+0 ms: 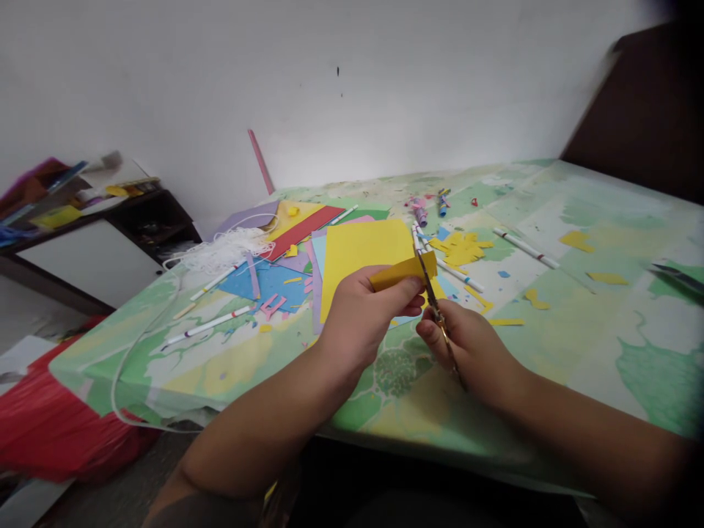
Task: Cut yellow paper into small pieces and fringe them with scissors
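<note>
My left hand [363, 308] pinches a folded-looking strip of yellow paper [399, 273] between thumb and fingers, above the table. A pair of scissors [438, 315] is gripped in my right hand [473, 341], its blades pointing up and away across the paper's right end. Whether the blades are fully closed I cannot tell. Beneath and behind the strip lies a yellow sheet [363, 253], on top of purple and light blue sheets. To the right of the blades, several yellow cut pieces [465, 248] lie in a heap.
White marker-like sticks [526, 248] lie about the table [583, 352]. On the left are a tangle of white cord [225, 249], a blue sheet [275, 284] and a red strip [308, 231]. A dark pointed tool [679, 279] rests near the right edge. A red plastic bag [60, 418] sits below left.
</note>
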### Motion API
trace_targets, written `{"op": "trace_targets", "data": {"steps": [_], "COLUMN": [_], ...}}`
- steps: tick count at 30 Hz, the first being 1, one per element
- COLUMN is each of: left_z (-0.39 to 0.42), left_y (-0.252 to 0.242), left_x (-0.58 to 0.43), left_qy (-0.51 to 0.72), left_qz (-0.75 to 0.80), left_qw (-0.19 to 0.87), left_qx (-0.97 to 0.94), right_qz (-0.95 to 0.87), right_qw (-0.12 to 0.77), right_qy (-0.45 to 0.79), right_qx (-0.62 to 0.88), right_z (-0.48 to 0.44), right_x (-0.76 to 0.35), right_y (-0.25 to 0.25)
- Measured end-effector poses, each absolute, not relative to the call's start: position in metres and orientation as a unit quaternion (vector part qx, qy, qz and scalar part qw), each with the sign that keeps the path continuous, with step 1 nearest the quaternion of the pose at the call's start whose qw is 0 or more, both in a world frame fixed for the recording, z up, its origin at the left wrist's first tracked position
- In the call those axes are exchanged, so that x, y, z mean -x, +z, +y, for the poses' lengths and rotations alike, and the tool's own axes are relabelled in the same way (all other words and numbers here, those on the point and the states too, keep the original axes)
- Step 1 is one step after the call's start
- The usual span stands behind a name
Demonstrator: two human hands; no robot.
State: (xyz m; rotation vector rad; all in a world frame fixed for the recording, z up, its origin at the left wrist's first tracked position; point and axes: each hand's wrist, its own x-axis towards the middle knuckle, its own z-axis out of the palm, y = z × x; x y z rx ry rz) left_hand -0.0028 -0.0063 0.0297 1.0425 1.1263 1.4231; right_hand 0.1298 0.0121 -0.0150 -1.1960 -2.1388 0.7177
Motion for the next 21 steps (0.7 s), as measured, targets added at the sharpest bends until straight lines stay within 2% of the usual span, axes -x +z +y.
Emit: {"op": "trace_targets", "data": {"steps": [6,15,21], "left_z": [-0.0060,-0.0047,-0.0053], "left_y": [0.0292,0.0295,0.0283], "left_x": [0.0028,0.0044,0.0032], "left_qy": [0.593,0.621,0.622], "left_qz": [0.443,0.469,0.451], "left_qw": [0.536,0.466,0.478], "left_qx": [-0.406,-0.421,-0.427], "right_qz": [-0.795,-0.808,-0.807], "right_qw": [0.284,0.296,0.304], "right_qy": [0.293,0.297,0.312], "right_qx": [0.448,0.414,0.398], "right_z": [0.0131,0.0080,0.0082], "right_x": [-0.1293,-0.1282,-0.1271], "right_y": [-0.0153,-0.0160,-0.0173]}}
